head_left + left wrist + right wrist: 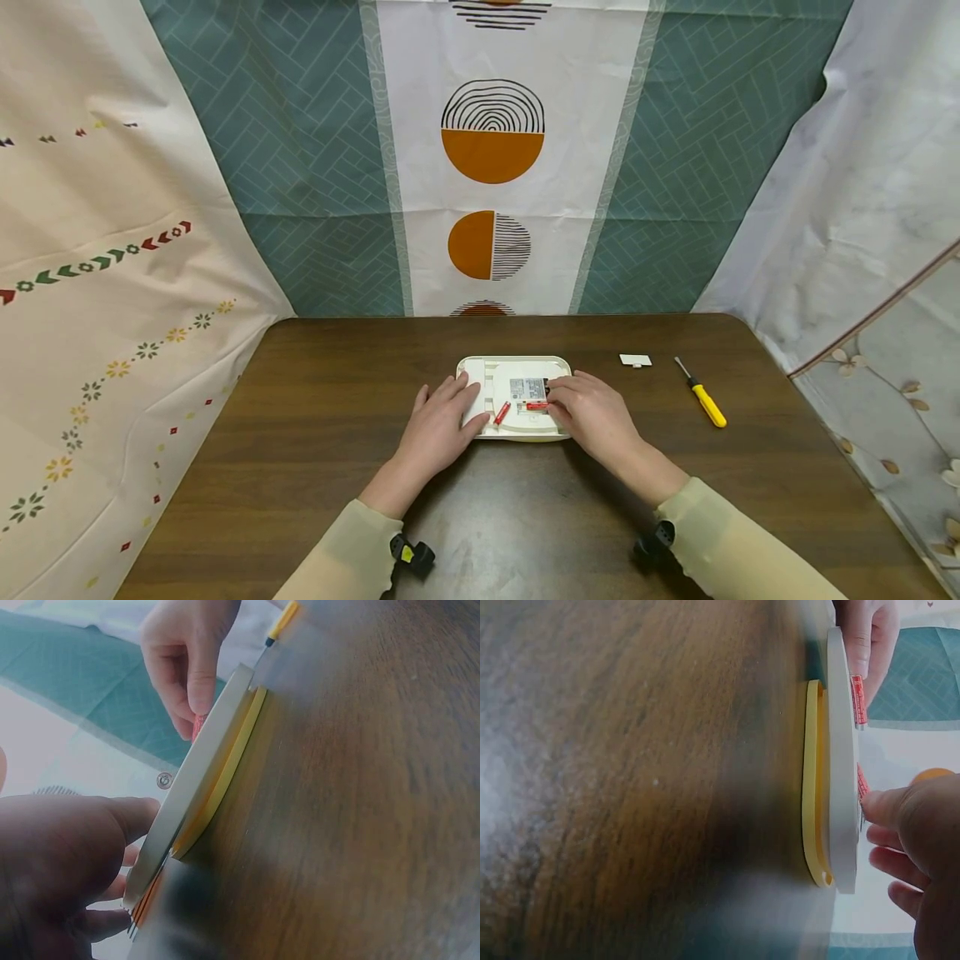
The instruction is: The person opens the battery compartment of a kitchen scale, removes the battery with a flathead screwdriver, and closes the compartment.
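Observation:
A white device [517, 429] with rounded corners lies on the table, back side up, with a yellow part [225, 780] under it. My left hand [444, 421] rests on its left end, fingers spread over the back and thumb at the near edge. At the right side my right hand [596, 414] pinches a red battery [537, 407] between thumb and fingers, low against the device's back. Another red battery [502, 413] lies slantwise on the back, near my left thumb. A printed label [527, 388] shows just beyond the batteries. My right fingertips are partly hidden.
To the right of the device lies a small white cover with a tab [635, 361]. Farther right is a screwdriver [708, 404] with a yellow handle. The brown wooden table [315, 467] ends at hanging patterned cloths [322, 183] at the back and sides.

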Demonstrator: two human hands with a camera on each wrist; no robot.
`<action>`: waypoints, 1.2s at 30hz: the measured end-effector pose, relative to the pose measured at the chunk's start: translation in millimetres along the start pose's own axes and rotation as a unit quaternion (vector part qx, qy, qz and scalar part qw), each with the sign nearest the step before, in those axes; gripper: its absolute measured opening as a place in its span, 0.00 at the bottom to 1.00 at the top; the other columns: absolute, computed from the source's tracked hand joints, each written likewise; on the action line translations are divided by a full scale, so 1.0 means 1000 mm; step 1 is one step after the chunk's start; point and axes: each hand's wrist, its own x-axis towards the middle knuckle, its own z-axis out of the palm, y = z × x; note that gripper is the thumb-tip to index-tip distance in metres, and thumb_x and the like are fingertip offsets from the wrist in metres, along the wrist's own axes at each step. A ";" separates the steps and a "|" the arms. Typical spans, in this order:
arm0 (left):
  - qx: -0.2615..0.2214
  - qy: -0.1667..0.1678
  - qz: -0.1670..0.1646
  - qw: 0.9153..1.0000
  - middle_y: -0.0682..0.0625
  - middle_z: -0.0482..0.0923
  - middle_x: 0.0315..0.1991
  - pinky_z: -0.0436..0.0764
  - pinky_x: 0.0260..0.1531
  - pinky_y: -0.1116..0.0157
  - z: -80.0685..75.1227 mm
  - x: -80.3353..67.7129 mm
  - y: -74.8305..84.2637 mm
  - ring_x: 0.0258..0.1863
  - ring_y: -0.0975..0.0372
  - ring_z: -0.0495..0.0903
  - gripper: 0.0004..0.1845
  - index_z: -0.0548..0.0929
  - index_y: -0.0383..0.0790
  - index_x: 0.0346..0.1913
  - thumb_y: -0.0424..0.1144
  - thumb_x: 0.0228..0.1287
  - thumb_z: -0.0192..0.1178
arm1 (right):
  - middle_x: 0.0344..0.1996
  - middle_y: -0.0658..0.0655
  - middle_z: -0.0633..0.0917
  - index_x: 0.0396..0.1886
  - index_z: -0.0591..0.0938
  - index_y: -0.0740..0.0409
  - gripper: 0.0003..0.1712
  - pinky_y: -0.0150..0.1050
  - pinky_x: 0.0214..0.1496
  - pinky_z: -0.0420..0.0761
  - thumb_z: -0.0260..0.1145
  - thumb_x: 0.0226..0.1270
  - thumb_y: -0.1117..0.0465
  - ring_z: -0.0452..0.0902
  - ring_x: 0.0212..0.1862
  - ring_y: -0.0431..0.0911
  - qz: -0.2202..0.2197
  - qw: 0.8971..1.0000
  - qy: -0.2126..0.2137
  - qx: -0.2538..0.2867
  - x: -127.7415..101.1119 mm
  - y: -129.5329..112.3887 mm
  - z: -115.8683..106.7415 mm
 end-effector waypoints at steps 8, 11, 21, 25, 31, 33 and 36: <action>0.002 0.003 0.007 1.000 0.41 0.70 0.81 0.57 0.78 0.30 0.000 -0.001 -0.001 0.82 0.43 0.67 0.32 0.80 0.43 0.78 0.54 0.80 0.68 | 0.49 0.57 0.94 0.45 0.94 0.61 0.11 0.53 0.74 0.78 0.84 0.65 0.64 0.90 0.56 0.52 0.009 1.000 0.013 0.002 -0.006 0.004 -0.002; 0.002 0.004 0.009 1.000 0.40 0.70 0.81 0.58 0.78 0.30 0.001 -0.001 -0.001 0.81 0.43 0.68 0.32 0.80 0.43 0.78 0.54 0.80 0.68 | 0.50 0.57 0.94 0.43 0.93 0.60 0.10 0.52 0.74 0.79 0.84 0.65 0.63 0.91 0.56 0.52 0.018 1.000 0.016 0.002 -0.007 0.005 -0.003; -0.002 -0.001 0.003 1.000 0.41 0.69 0.82 0.56 0.79 0.30 0.000 -0.001 -0.001 0.82 0.44 0.66 0.33 0.79 0.44 0.79 0.56 0.80 0.67 | 0.55 0.58 0.93 0.47 0.94 0.59 0.13 0.58 0.64 0.85 0.84 0.67 0.59 0.89 0.60 0.57 0.068 0.998 -0.003 0.008 -0.013 0.006 -0.008; -0.002 0.004 0.006 1.000 0.41 0.70 0.82 0.57 0.79 0.30 0.000 -0.001 -0.001 0.82 0.43 0.67 0.32 0.80 0.43 0.78 0.55 0.80 0.68 | 0.56 0.57 0.92 0.45 0.93 0.57 0.10 0.56 0.60 0.87 0.82 0.69 0.59 0.89 0.59 0.55 0.084 0.996 0.000 0.018 -0.014 0.009 -0.009; 0.002 0.007 0.008 1.000 0.41 0.71 0.81 0.59 0.78 0.30 0.000 -0.001 -0.001 0.81 0.43 0.68 0.32 0.81 0.43 0.78 0.54 0.80 0.68 | 0.56 0.57 0.92 0.43 0.92 0.57 0.07 0.56 0.60 0.88 0.80 0.70 0.59 0.89 0.59 0.55 0.101 0.995 0.014 0.019 -0.017 0.013 -0.010; 0.003 0.006 0.007 1.000 0.41 0.71 0.81 0.59 0.78 0.30 0.000 -0.001 0.000 0.81 0.43 0.68 0.32 0.81 0.43 0.78 0.54 0.80 0.68 | 0.57 0.57 0.92 0.43 0.92 0.56 0.07 0.56 0.59 0.87 0.80 0.71 0.59 0.88 0.59 0.55 0.107 0.994 0.017 0.018 -0.018 0.015 -0.010; 0.005 0.006 0.007 1.000 0.41 0.71 0.81 0.58 0.78 0.30 0.000 -0.001 0.000 0.81 0.43 0.68 0.32 0.80 0.43 0.78 0.54 0.80 0.68 | 0.57 0.57 0.92 0.43 0.92 0.57 0.07 0.56 0.58 0.88 0.80 0.71 0.59 0.88 0.60 0.55 0.116 0.993 0.023 0.014 -0.019 0.016 -0.012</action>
